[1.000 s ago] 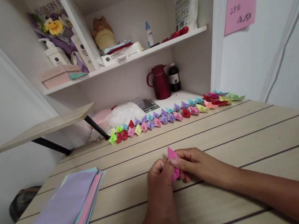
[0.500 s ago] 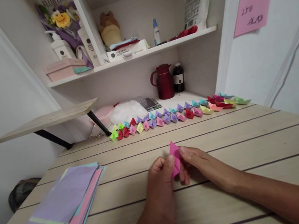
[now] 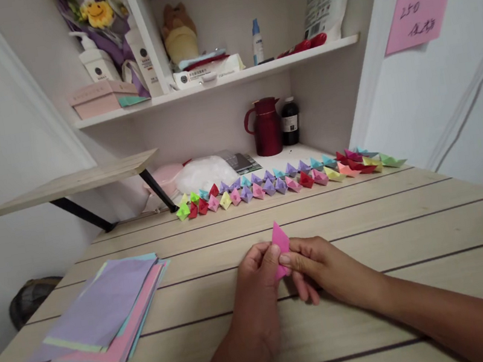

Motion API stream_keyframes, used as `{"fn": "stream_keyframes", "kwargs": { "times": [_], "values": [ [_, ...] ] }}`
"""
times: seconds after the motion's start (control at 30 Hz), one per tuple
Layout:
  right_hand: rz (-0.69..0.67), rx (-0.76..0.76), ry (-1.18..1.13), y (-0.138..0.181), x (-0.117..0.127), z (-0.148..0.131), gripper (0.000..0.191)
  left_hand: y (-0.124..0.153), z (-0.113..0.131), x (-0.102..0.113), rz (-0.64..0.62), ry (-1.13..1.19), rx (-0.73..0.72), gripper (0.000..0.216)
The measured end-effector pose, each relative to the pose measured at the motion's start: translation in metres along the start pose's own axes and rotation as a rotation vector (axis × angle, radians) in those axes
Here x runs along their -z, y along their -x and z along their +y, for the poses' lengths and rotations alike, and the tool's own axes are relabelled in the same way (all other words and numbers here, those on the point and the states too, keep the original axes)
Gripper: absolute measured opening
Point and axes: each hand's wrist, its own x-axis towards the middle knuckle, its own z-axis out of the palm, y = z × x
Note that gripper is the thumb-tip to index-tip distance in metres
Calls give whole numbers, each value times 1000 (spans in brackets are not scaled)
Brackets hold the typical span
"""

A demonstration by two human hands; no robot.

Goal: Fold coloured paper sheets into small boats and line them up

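A small piece of folded bright pink paper [image 3: 280,237], shaped like a narrow diamond, stands upright between my hands above the wooden table. My left hand [image 3: 260,282] pinches its left edge between thumb and fingers. From the other side my right hand [image 3: 316,264] grips it, the thumb lying across its front face and the lower fingers curled beneath. The thumbs cover the paper's middle. Beyond the hands, several folded paper boats [image 3: 269,187] in many colours stand in two long rows.
On the left of the table [image 3: 415,294] lies a stack of coloured paper sheets [image 3: 109,303]. A small raised wooden shelf [image 3: 76,179] stands at the back left. Behind the boats are a dark red jug [image 3: 267,128], a dark bottle [image 3: 290,123] and a white plastic bag [image 3: 204,174].
My right thumb has moved left and down, from the pink paper's right edge onto its front face. My left hand keeps its pinch. The camera view has shifted slightly.
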Motion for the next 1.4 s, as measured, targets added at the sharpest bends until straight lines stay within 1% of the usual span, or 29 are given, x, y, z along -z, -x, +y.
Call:
{"fn": "stream_keyframes", "kwargs": {
  "times": [0.1, 0.2, 0.3, 0.37, 0.43, 0.5, 0.53, 0.57, 0.63, 0.67, 0.7, 0.77, 0.8, 0.87, 0.93, 0.97, 1.03, 1.07, 1.13, 1.3, 1.4],
  "values": [
    [-24, -9, -34, -1, -3, 1, 31, 1, -1, 0, -32, 30, -19, 27],
    [2, 9, 5, 0, -5, -1, 27, 2, -2, 0, -20, 50, -25, 25],
    [26, 20, 55, 2, -6, -2, 27, 3, -1, -1, -75, 62, -13, 26],
    [0, -8, 45, 3, -5, -2, 28, 4, 0, -1, -96, 58, -7, 27],
    [-68, -69, 6, 3, -1, -1, 32, 3, 1, 1, -55, 14, -18, 28],
    [-125, -112, -24, 2, 6, -2, 37, 0, 1, 4, 37, -101, -56, 27],
    [-129, -107, -24, 1, 10, -2, 37, -1, 2, 6, 83, -190, -85, 25],
    [-107, -77, -15, 0, 14, -3, 36, -2, 2, 7, 125, -300, -122, 22],
    [-21, 16, 4, -2, 21, -4, 30, -4, 3, 11, 182, -556, -231, 16],
    [20, 57, 6, -3, 24, -4, 29, -5, 3, 13, 196, -684, -297, 14],
    [48, 86, 5, -3, 25, -4, 34, -5, 3, 14, 201, -801, -366, 14],
    [54, 111, 9, -3, 27, -3, 47, -5, 2, 15, 189, -991, -475, 14],
    [45, 118, 39, -2, 28, -2, 47, -5, 1, 15, 173, -1063, -503, 15],
    [53, 142, 161, -2, 29, 0, 32, -6, -1, 16, 141, -1152, -508, 13],
    [88, 166, 301, -2, 32, 2, 17, -7, -4, 17, 122, -1149, -459, 9],
    [98, 176, 351, -3, 34, 4, 14, -8, -5, 17, 122, -1117, -427, 16],
    [90, 193, 402, -5, 37, 7, 16, -9, -7, 20, 137, -1047, -371, 33],
    [80, 201, 418, -6, 39, 8, 18, -10, -7, 21, 143, -1027, -351, 38],
    [76, 220, 456, -7, 40, 10, 21, -10, -8, 22, 137, -1025, -328, 41],
    [101, 265, 553, -5, 39, 7, 27, -7, -7, 25, 94, -1076, -360, 43],
    [84, 305, 638, -4, 40, 5, 22, -5, -6, 26, 67, -1121, -386, 36]
  ]
}}
